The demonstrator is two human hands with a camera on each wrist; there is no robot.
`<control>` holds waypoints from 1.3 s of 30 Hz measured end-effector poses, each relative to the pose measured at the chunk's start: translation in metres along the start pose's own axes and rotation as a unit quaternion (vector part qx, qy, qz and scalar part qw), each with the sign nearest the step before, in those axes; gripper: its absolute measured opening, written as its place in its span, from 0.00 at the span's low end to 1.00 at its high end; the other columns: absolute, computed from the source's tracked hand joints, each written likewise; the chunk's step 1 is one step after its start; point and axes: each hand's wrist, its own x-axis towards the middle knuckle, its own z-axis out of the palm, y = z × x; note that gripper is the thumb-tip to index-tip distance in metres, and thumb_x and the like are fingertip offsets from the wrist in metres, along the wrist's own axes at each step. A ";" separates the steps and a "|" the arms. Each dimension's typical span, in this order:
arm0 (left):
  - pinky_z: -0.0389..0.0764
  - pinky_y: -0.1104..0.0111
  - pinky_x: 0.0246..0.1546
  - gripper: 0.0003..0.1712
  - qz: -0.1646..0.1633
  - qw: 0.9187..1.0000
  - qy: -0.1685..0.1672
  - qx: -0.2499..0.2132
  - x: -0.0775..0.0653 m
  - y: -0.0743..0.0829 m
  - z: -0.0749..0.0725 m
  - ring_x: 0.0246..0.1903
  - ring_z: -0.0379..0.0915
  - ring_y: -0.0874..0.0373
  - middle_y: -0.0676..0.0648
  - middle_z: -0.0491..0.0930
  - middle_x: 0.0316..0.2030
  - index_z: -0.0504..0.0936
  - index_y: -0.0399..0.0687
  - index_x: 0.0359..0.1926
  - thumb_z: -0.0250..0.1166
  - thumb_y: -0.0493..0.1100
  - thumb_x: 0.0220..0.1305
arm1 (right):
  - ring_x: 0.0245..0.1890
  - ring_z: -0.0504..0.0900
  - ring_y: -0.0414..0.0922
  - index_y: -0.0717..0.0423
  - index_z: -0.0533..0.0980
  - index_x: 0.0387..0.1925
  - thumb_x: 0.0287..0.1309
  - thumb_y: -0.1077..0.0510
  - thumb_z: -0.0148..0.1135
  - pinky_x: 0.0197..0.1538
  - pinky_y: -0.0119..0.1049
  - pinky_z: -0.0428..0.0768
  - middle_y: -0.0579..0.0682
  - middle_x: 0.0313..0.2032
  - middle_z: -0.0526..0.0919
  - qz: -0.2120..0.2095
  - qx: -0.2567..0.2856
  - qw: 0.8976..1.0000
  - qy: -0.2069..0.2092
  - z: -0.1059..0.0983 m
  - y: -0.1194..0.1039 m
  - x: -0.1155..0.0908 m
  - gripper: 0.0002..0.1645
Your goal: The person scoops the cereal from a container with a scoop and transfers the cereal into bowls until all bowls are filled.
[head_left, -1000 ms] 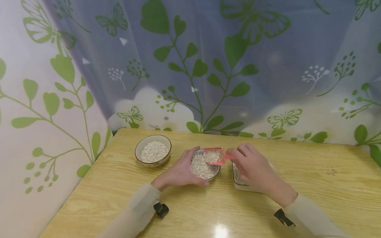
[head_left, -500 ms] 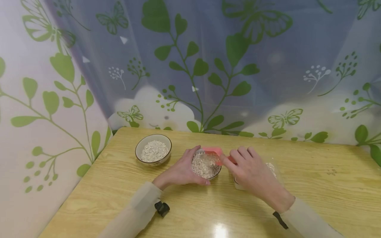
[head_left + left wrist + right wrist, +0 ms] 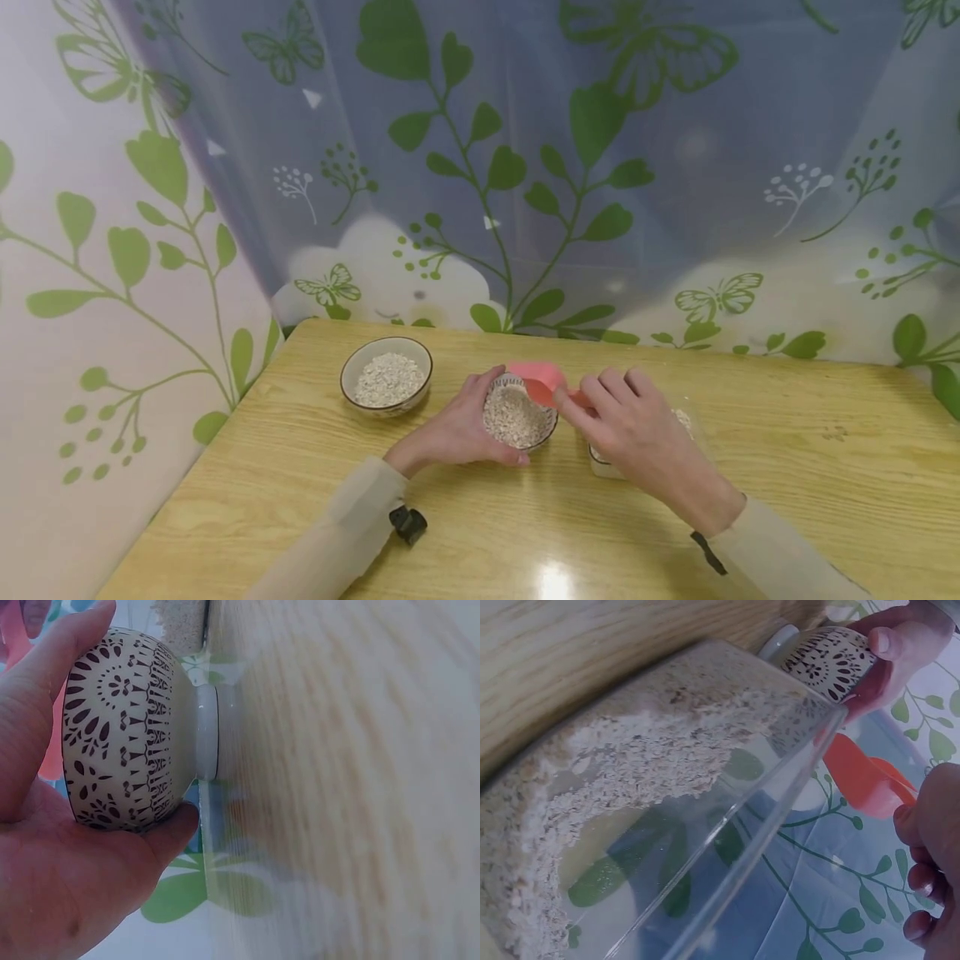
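A small patterned bowl of oat flakes stands near the middle of the table. My left hand grips its side, fingers round the far edge and thumb at the near rim. My right hand holds a pink-red scoop by its handle. The scoop is tipped over the bowl's far right rim, its underside turned up, so its inside is hidden. Under the right hand sits a clear container of oats, mostly covered in the head view and seen through its wall in the right wrist view.
A larger bowl with a dark rim, holding oats, stands on the wooden table at back left. A leaf-and-butterfly patterned curtain rises behind the table's back edge. Black bands sit at both cuffs.
The scoop, level and full of oats a second ago, has been turned over above the small bowl, and its oats have fallen in. The left hand has kept its hold.
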 end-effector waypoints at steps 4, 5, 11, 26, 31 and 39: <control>0.69 0.39 0.69 0.79 -0.001 1.000 0.000 0.004 0.000 0.000 -0.001 0.72 0.63 0.40 0.39 0.56 0.76 0.44 0.56 0.83 0.83 0.64 0.36 | 0.30 0.70 0.48 0.52 0.78 0.50 0.78 0.66 0.40 0.31 0.36 0.65 0.49 0.31 0.74 -0.016 -0.009 1.000 -0.006 0.002 -0.002 -0.002 0.18; 0.68 0.39 0.69 0.79 -0.002 1.000 0.000 0.004 0.000 0.001 -0.001 0.72 0.62 0.40 0.39 0.55 0.76 0.44 0.55 0.83 0.83 0.64 0.36 | 0.30 0.70 0.48 0.53 0.78 0.50 0.79 0.66 0.38 0.31 0.36 0.65 0.49 0.31 0.74 -0.017 -0.010 1.000 -0.009 0.003 -0.002 -0.003 0.19; 0.66 0.38 0.70 0.79 -0.009 1.000 -0.004 0.000 -0.003 0.003 -0.001 0.74 0.60 0.38 0.37 0.53 0.78 0.44 0.56 0.83 0.84 0.64 0.36 | 0.31 0.71 0.50 0.53 0.78 0.51 0.80 0.65 0.36 0.32 0.38 0.67 0.50 0.32 0.75 0.004 0.010 1.000 -0.019 0.004 -0.003 -0.005 0.21; 0.67 0.39 0.70 0.78 -0.005 1.000 0.004 0.001 -0.004 0.005 -0.002 0.73 0.61 0.38 0.38 0.56 0.76 0.45 0.56 0.83 0.84 0.62 0.37 | 0.35 0.78 0.42 0.57 0.79 0.49 0.59 0.73 0.67 0.32 0.31 0.76 0.55 0.45 0.86 0.324 0.357 0.872 -0.086 -0.013 0.019 -0.014 0.18; 0.68 0.40 0.70 0.78 -0.004 1.000 0.005 -0.004 -0.004 0.006 -0.001 0.71 0.63 0.39 0.39 0.59 0.74 0.46 0.56 0.82 0.85 0.61 0.37 | 0.28 0.78 0.40 0.54 0.77 0.52 0.64 0.70 0.63 0.27 0.30 0.74 0.57 0.44 0.88 0.381 0.405 0.821 -0.132 -0.024 0.032 -0.023 0.17; 0.66 0.40 0.71 0.78 -0.003 1.000 0.007 -0.007 -0.004 0.005 -0.001 0.72 0.62 0.39 0.39 0.58 0.74 0.45 0.57 0.82 0.85 0.62 0.37 | 0.29 0.81 0.40 0.51 0.77 0.53 0.66 0.66 0.64 0.24 0.30 0.73 0.59 0.45 0.88 0.397 0.405 0.806 -0.168 -0.032 0.051 -0.043 0.16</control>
